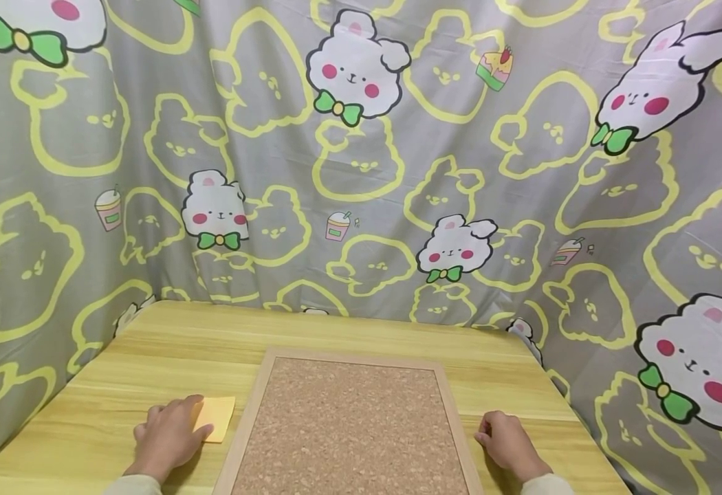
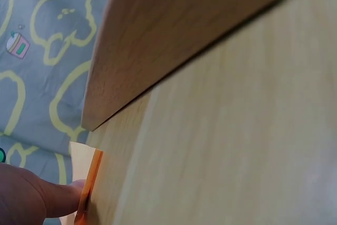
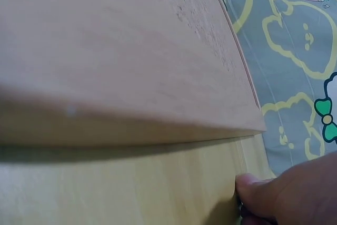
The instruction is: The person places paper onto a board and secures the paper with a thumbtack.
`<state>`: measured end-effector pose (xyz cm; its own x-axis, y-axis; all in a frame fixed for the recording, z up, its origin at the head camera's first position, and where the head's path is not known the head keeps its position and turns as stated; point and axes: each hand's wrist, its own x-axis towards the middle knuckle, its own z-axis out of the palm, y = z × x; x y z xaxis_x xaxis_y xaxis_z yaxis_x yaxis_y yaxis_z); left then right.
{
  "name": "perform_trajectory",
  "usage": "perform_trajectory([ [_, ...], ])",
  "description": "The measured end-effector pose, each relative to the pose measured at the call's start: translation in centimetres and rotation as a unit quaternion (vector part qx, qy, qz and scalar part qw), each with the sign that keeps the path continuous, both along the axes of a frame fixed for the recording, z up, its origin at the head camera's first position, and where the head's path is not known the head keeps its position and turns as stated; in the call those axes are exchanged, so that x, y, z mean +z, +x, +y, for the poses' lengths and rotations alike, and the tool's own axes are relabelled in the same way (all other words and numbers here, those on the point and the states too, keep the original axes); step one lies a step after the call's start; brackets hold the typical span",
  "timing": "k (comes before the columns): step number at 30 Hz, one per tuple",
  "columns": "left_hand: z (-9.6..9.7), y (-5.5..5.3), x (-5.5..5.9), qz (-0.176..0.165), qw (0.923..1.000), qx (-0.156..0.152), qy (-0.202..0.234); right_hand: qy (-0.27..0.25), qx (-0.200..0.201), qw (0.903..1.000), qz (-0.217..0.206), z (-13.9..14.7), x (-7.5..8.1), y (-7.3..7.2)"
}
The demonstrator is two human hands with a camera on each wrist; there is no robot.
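My left hand (image 1: 168, 434) rests on the table to the left of a cork board (image 1: 355, 426) in a pale wooden frame. It grips a yellow-orange pad of sticky notes (image 1: 220, 421) by its left side. In the left wrist view the thumb (image 2: 60, 198) lies against the pad (image 2: 90, 177), whose orange edge shows. On the board's other side, my right hand (image 1: 509, 443) lies on the table with its fingers curled in. Its thumb (image 3: 255, 191) shows in the right wrist view, with a dark patch under it; I cannot tell whether it holds something small.
The cork board's raised frame (image 1: 454, 426) stands between the two hands. Beneath everything is a wooden-topped table (image 1: 169, 344). A grey curtain (image 1: 262, 158) printed with white rabbits and yellow outlines hangs behind the table and along both sides.
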<state>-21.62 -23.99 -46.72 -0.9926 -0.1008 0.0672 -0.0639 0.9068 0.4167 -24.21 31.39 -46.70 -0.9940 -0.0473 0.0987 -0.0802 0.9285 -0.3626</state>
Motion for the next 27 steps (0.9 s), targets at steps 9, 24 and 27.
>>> perform_trajectory([
  [9, 0.37, -0.03, -0.03, 0.032, 0.9995, -0.002, 0.005, 0.013, 0.007, 0.9999, 0.005, -0.22, 0.17, -0.03],
  [24, 0.06, -0.10, 0.31, 0.057, 0.9980, 0.003, 0.026, 0.047, 0.023, 0.9984, -0.023, -0.75, 0.64, 0.02],
  [27, 0.00, -0.18, 0.44, 0.065, 0.9973, 0.001, 0.032, 0.058, 0.033, 0.9976, -0.018, -0.81, 0.70, 0.06],
])
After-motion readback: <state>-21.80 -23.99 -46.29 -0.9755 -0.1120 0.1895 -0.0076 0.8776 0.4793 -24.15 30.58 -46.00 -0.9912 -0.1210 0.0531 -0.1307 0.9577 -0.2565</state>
